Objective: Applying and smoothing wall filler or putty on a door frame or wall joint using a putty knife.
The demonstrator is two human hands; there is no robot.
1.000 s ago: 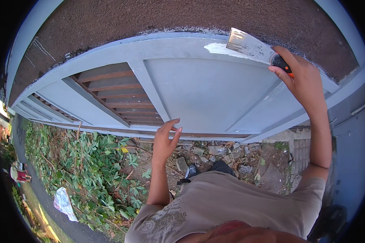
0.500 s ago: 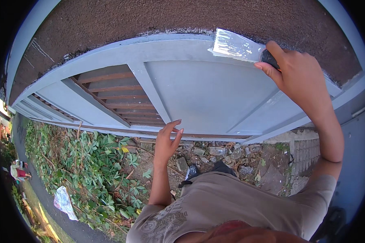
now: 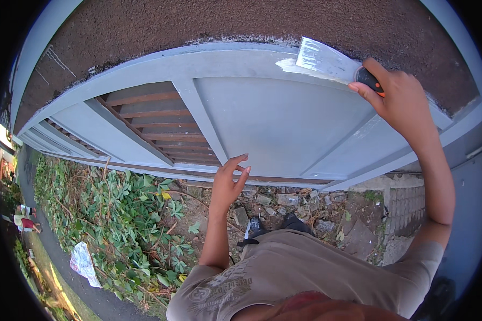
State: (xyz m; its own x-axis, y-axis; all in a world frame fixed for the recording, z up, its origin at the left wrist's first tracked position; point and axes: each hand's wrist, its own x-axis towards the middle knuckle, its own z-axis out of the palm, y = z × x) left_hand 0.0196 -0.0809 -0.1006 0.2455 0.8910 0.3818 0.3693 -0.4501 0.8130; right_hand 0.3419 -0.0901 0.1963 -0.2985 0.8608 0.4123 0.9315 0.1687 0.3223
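Note:
My right hand (image 3: 404,99) grips the black and orange handle of a wide putty knife (image 3: 326,60). Its flat blade is smeared with white filler and lies against the upper rail of the grey-painted wooden frame (image 3: 241,63). A fresh white patch of filler (image 3: 292,66) shows on the rail by the blade's left corner. My left hand (image 3: 229,179) is raised in front of the panel's lower edge, fingers apart and holding nothing. Whether its fingertips touch the frame I cannot tell.
Rough brown wall (image 3: 225,21) runs above the frame. Left of the plain panel is a slatted opening (image 3: 160,125). Below lie leafy plants (image 3: 118,219) and broken stones (image 3: 287,199). A plastic bag (image 3: 84,265) lies by the path, where a person (image 3: 25,220) is farther off.
The putty knife in my right hand has slid a little to the right along the rail, baring a white filler patch. My left hand has shifted slightly right.

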